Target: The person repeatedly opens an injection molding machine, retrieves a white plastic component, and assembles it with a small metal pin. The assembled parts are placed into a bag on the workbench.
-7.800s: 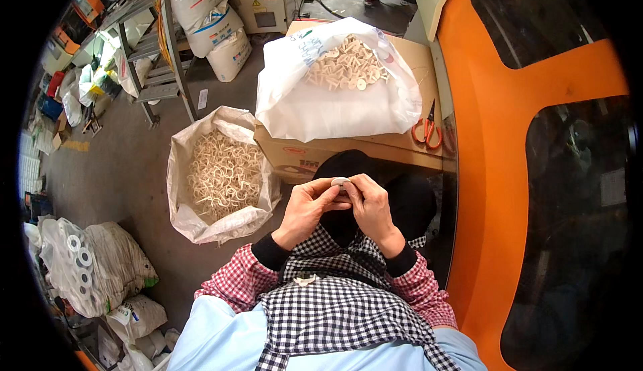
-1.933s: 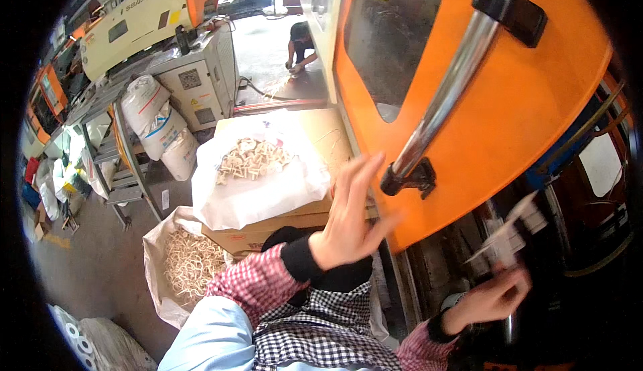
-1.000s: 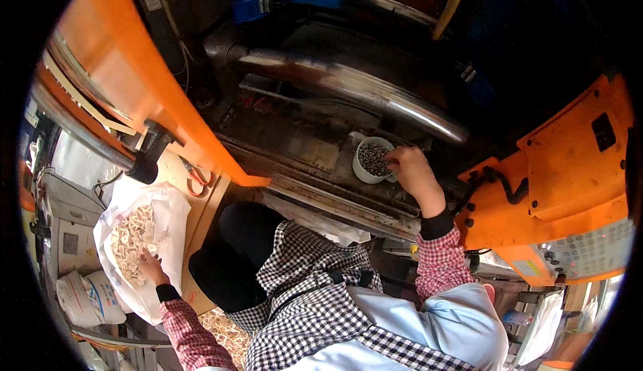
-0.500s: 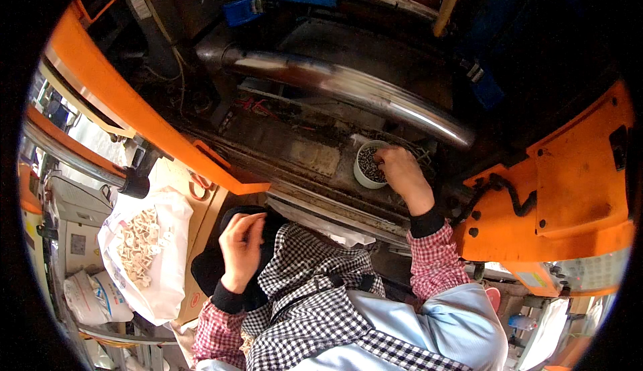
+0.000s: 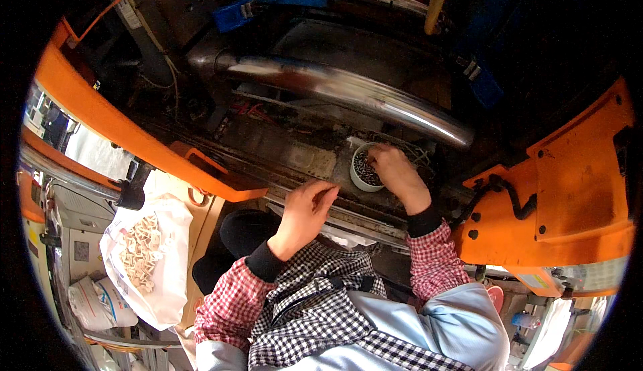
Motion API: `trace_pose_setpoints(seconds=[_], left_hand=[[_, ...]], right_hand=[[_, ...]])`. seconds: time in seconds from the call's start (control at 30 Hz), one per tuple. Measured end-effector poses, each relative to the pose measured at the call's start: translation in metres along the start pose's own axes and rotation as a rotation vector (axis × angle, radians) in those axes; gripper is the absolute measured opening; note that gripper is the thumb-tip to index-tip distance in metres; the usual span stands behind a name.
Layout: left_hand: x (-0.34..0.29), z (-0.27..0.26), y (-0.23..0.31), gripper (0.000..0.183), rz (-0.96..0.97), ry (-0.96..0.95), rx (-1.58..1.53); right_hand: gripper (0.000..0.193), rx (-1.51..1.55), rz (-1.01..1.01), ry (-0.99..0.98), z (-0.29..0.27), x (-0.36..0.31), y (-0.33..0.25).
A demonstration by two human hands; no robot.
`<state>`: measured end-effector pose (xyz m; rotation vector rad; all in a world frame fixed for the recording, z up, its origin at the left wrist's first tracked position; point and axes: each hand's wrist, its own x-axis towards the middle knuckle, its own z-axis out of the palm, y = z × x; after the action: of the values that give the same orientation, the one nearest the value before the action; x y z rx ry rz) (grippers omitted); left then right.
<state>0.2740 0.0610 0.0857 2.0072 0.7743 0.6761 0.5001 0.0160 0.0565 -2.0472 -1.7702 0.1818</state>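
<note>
My right hand (image 5: 400,178) reaches over the rim of a small white tub (image 5: 362,182), its bent fingertips in among many small dark metal parts (image 5: 364,168). Whether a part is between those fingertips cannot be made out. My left hand (image 5: 303,215) is held in front of me, left of the tub and short of the machine's ledge. Its fingers are curled together, and anything inside them is hidden. The tub stands on the dirty metal bed (image 5: 311,158) of the machine.
Across the bed runs a thick shiny metal bar (image 5: 348,88). Orange guards flank me at left (image 5: 127,116) and right (image 5: 576,190). A white bag (image 5: 177,227) of pale plastic pieces (image 5: 142,254) sits on cardboard at my left. Red wires (image 5: 249,109) lie behind the ledge.
My left hand has moved right and forward, from beside the bag toward the tub. My right hand stays at the tub, shifted only slightly. The view has tilted a little.
</note>
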Motion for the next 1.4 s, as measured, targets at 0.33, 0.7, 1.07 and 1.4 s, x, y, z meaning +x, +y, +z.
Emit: trace_pose_setpoints(seconds=[0.33, 0.7, 1.07, 1.4], left_hand=[[0.059, 0.049, -0.006, 0.046, -0.611, -0.241, -1.444], [0.058, 0.053, -0.010, 0.043, -0.624, -0.129, -1.503], [0.050, 0.045, -0.015, 0.034, -0.483, -0.254, -1.467], [0.038, -0.002, -0.006, 0.022, -0.405, -0.051, -1.245]], right_hand=[[0.014, 0.404, -0.127, 0.065, -0.042, -0.007, -0.028], [0.013, 0.483, -0.094, 0.174, -0.032, -0.013, -0.028], [0.014, 0.528, -0.038, 0.294, -0.030, -0.018, -0.018], [0.009, 0.548, -0.076, 0.492, -0.058, 0.052, -0.064]])
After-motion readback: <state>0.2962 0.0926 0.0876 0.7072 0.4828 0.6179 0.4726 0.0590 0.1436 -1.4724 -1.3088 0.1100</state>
